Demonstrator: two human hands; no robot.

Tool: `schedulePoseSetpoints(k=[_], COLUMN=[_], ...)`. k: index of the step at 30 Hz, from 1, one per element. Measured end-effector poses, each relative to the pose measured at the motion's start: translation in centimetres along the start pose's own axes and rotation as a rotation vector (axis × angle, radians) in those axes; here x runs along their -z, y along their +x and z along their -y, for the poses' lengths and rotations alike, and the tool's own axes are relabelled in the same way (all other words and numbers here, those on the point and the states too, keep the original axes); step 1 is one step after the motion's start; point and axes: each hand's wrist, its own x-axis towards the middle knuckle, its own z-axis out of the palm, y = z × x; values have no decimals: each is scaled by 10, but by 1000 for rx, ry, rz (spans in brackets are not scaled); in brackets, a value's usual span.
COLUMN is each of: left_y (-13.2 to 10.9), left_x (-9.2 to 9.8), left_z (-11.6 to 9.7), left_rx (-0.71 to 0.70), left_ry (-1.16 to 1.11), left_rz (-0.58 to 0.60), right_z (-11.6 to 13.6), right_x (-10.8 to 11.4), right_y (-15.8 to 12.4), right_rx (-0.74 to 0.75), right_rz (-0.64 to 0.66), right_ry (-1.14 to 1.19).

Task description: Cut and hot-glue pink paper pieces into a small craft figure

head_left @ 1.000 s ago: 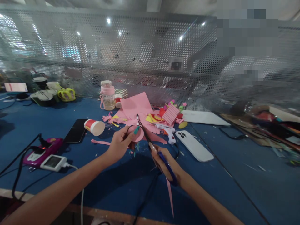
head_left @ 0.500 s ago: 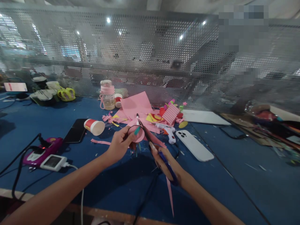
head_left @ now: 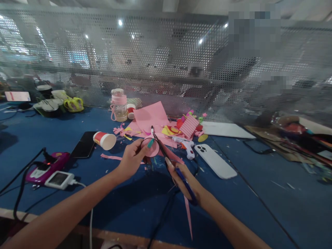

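Note:
Between thumb and fingers, my left hand pinches a round pink paper disc that has a dark rim. The thumbnail is long and teal. My right hand grips a pair of scissors by the blue handles. Their blades point away from me and lie along the right edge of the disc. From the right hand a thin pink paper strip hangs down. Behind the disc spread pink paper sheets and yellow and pink scraps. A white glue gun lies just beyond the right hand.
A white phone is to the right, a black phone to the left beside a tipped paper cup. A purple power strip with cables sits at left. A bottle stands near the perforated metal screen.
The disc has turned slightly in my left hand, and the scissor blades look closer together. Behind the screen, a person has shifted a little to the left.

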Motion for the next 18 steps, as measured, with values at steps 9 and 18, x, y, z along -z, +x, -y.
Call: schedulePoseSetpoints(k=[9, 18], left_y=[0, 0], left_x=[-1, -2], left_z=[-3, -1], left_rx=[9, 48], left_ry=[1, -16], left_rz=[-37, 108], right_z=[8, 7], right_x=[1, 0], right_y=[-2, 0], right_rx=[-46, 3], right_rz=[-2, -4], right_ry=[-38, -59])
